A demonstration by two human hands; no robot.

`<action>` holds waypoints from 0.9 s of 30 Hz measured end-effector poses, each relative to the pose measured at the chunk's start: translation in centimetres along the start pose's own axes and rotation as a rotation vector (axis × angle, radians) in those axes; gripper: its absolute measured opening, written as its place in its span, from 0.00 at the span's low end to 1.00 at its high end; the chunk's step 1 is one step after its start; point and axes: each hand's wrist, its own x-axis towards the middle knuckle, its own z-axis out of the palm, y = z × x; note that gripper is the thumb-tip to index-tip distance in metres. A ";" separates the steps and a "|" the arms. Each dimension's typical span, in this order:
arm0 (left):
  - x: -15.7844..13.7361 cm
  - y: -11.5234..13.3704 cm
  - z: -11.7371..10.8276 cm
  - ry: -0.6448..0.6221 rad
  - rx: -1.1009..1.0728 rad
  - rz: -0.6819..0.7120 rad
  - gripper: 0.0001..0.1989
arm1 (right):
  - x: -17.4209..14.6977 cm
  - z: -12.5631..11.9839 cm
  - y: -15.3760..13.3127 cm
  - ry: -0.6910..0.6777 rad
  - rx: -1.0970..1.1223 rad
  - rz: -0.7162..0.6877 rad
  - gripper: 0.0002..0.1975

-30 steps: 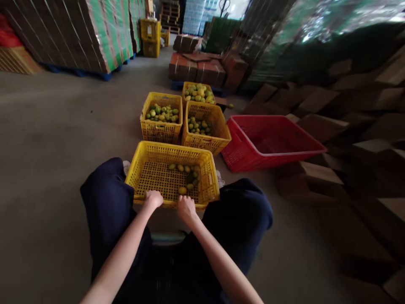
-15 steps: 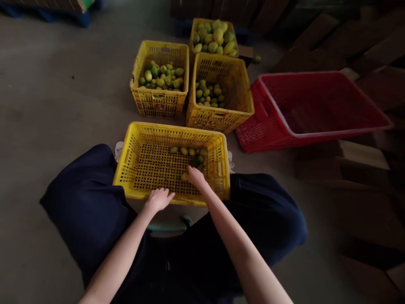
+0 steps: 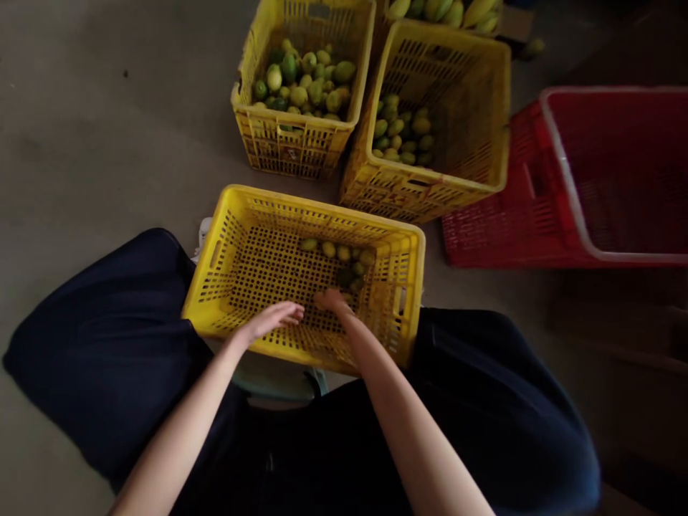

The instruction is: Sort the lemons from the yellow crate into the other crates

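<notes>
A shallow yellow slatted crate (image 3: 279, 204) sits between my knees. Several green-yellow lemons (image 3: 342, 252) lie in its far right part, some lined along the far wall. Inside the crate, my right hand (image 3: 332, 299) reaches down beside the nearest of these lemons. Its fingers are dim and blurred, so what they hold, if anything, is not clear. My left hand (image 3: 271, 320) hovers over the near side of the crate, fingers stretched out and apart, holding nothing.
Beyond it stand two deeper yellow crates, a left one (image 3: 301, 118) and a right one (image 3: 441, 179), both with lemons inside. Another filled crate (image 3: 502, 21) is partly visible behind. A red crate (image 3: 494, 208) tilts at the right, beside dim cardboard.
The view has moved closer to the crates. My left hand has lifted off the near rim and moved inward. The lemon visible at my right fingertips before no longer shows there.
</notes>
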 end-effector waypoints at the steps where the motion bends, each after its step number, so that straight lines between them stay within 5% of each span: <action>1: 0.6 0.3 -0.5 0.081 -0.182 0.010 0.14 | -0.3 -0.9 -0.4 -0.057 0.054 -0.044 0.22; 4: 1.7 0.5 -1.5 0.364 -0.581 0.011 0.13 | -2.1 -4.1 -3.2 -0.241 0.213 -0.216 0.30; 7: 1.6 0.3 -1.7 0.364 -0.856 -0.094 0.14 | -4.6 -7.5 -6.6 -0.554 0.356 -0.484 0.36; 8: 1.4 0.3 -1.6 0.335 -0.939 -0.118 0.14 | -5.2 -8.6 -7.4 -0.555 0.332 -0.533 0.36; 11: 0.9 0.7 -1.4 0.335 -1.140 -0.146 0.11 | -5.5 -10.6 -7.6 -0.229 0.145 -0.515 0.32; 15: 1.1 1.1 -1.2 0.390 -1.223 -0.215 0.10 | -2.0 -10.4 -3.5 0.156 0.059 -0.177 0.19; 21: 1.3 0.8 -0.6 0.437 -1.169 -0.227 0.11 | 4.4 -7.8 2.2 0.192 0.046 0.128 0.23; 27: 1.6 0.8 -0.1 0.431 -1.018 -0.230 0.14 | 9.3 -7.0 1.8 0.251 0.072 0.187 0.25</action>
